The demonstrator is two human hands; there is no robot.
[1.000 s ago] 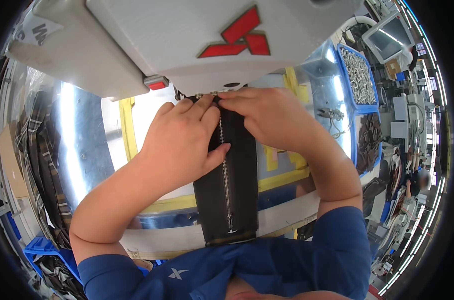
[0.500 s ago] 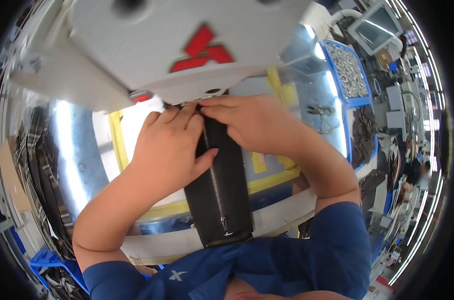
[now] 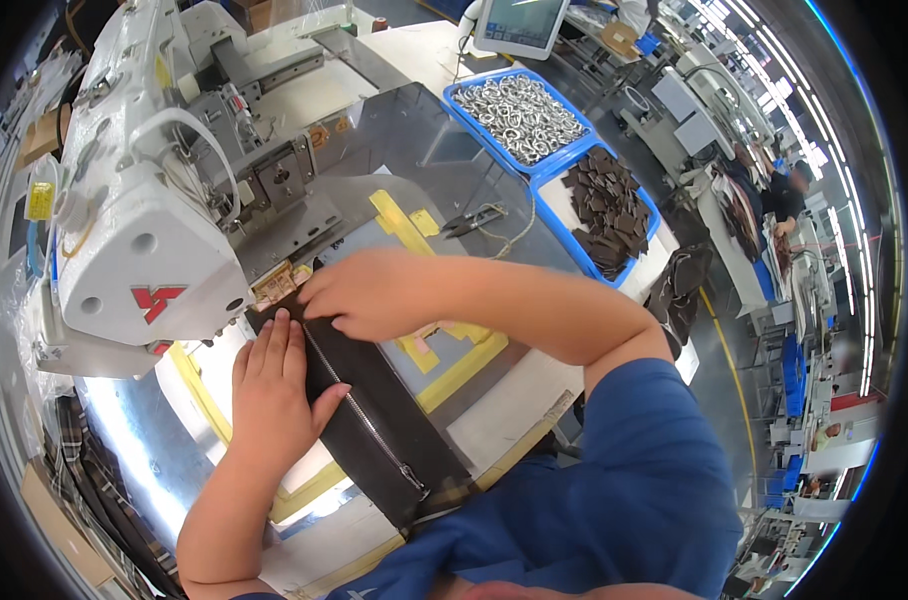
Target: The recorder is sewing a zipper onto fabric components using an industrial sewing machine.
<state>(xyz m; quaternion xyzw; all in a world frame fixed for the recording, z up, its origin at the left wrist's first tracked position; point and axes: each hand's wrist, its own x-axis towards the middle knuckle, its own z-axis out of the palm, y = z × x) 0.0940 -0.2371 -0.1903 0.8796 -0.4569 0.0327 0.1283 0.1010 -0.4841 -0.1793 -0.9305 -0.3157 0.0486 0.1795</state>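
Note:
A long black zippered piece [image 3: 359, 435] lies slantwise across the sewing machine's work surface, its near end reaching my body. Its zipper runs lengthwise, with a metal pull close to that end. My left hand [image 3: 272, 385] rests flat on the piece, fingers stretched toward its far end and thumb across the zipper. At the far end, beside a tan and brass-coloured clamp strip [image 3: 278, 284], my right hand [image 3: 366, 295] has bent fingers pressed together on the piece's edge. The white sewing machine head [image 3: 139, 270] stands just left of the far end.
Blue trays hold silver metal rings [image 3: 519, 115] and small dark brown pieces [image 3: 609, 215]. Snips [image 3: 471, 221] lie beside a cord. Yellow tape [image 3: 399, 225] marks the surface. A screen [image 3: 519, 22] stands behind. Folded plaid cloth [image 3: 84, 480] is at left; a person works far right.
My view has swung to the right, so the machine head now appears farther left and the trays show fully. My right hand's fingers have bent more; my left hand stays flat on the piece.

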